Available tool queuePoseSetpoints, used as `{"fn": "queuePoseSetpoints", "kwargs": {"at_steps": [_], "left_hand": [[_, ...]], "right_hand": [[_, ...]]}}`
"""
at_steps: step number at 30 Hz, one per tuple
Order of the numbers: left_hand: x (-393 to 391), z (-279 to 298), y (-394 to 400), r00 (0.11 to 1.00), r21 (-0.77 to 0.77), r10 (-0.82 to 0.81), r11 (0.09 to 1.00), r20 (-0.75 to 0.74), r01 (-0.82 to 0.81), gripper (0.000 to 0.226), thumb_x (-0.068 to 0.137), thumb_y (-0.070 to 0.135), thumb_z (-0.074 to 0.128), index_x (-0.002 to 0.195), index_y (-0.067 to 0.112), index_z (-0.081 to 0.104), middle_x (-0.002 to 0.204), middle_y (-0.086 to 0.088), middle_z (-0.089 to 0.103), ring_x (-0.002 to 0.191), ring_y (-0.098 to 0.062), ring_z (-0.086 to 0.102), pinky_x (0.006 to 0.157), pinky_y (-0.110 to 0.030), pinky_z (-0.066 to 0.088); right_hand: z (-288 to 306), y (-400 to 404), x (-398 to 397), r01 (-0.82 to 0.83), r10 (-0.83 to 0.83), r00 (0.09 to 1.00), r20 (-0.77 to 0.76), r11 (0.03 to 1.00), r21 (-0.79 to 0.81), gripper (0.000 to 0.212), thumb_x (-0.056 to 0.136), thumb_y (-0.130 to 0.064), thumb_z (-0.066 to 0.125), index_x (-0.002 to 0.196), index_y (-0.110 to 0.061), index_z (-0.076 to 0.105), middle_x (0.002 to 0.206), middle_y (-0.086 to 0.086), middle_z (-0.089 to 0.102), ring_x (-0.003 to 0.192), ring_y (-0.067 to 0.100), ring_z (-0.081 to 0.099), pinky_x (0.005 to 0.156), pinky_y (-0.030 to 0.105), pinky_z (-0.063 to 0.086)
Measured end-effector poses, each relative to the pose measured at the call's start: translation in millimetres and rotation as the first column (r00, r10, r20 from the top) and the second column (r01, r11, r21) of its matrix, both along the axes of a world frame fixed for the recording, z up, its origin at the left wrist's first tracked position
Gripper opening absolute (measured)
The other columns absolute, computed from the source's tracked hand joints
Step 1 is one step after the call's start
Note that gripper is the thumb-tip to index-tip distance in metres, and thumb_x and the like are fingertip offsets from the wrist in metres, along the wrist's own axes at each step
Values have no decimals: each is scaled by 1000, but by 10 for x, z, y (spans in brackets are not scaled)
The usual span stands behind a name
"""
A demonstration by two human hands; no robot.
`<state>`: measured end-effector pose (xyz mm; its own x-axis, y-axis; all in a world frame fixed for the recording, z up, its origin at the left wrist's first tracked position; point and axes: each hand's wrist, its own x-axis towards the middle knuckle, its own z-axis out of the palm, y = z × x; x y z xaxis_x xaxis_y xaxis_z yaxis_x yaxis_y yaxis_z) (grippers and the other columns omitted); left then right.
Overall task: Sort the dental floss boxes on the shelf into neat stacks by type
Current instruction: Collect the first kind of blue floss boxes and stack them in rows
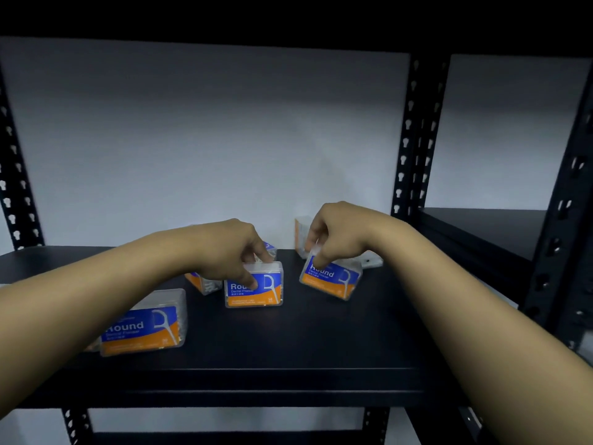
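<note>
Several clear floss boxes with blue and orange "Round" labels lie on the black shelf (288, 345). My left hand (224, 248) pinches the top of the middle box (260, 292), which stands upright facing me. My right hand (337, 234) grips the top edge of a tilted box (333, 279) to the right. A larger-looking box (144, 326) sits at the front left under my left forearm. Another box (202, 282) lies partly hidden behind my left hand. One more box (301, 231) stands upright by the back wall, behind my right hand.
Black perforated uprights (417, 139) frame the shelf on the right, and another upright (16, 175) stands at the left. A neighbouring shelf bay (487, 229) lies to the right. A small white object (372, 261) rests behind the tilted box. The white wall (208, 139) closes the back.
</note>
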<state>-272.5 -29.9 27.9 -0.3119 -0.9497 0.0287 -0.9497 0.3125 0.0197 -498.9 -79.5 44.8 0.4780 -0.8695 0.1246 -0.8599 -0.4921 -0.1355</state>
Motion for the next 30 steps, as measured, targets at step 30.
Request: {"fn": "queuePoseSetpoints", "kwargs": {"at_steps": [30], "left_hand": [[-33, -159, 176, 972, -190, -185, 969, -143, 156, 49, 90, 40, 72, 136, 41, 56, 131, 11, 62, 111, -6, 54, 96, -25, 45]], "right_hand": [[-542, 318, -270, -163, 168, 975, 149, 986, -45, 40, 90, -56, 68, 127, -49, 55, 116, -10, 64, 100, 11, 62, 95, 39, 53]]}}
